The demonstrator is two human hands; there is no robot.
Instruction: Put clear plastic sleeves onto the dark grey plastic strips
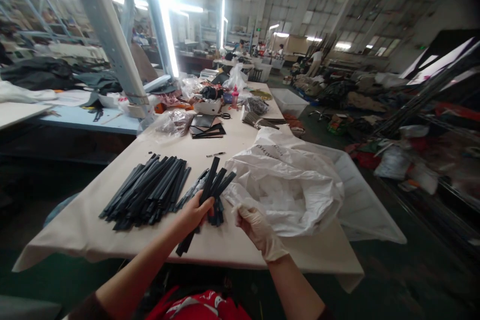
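Note:
My bare left hand (198, 211) is wrapped round a few dark strips (210, 177), fanned at the top, with their lower ends towards the table's near edge. Beneath them lies a smaller bunch of dark strips (216, 216), some with pale grey faces. Further left, a large pile of dark strips (148, 192) is spread side by side. My right hand (258, 232) wears a pale glove, its fingers curled together; whatever may be between the fingertips is too small to name. Just beyond it lies an open, crumpled white plastic bag (285, 175).
A pale cloth covers the table (150, 245). Further back are a pen (216, 154), black sheets (206, 127), scissors (225, 116) and a clear bag (170, 124). A translucent bin (369, 205) stands right of the table; a metal post (108, 35) rises at left.

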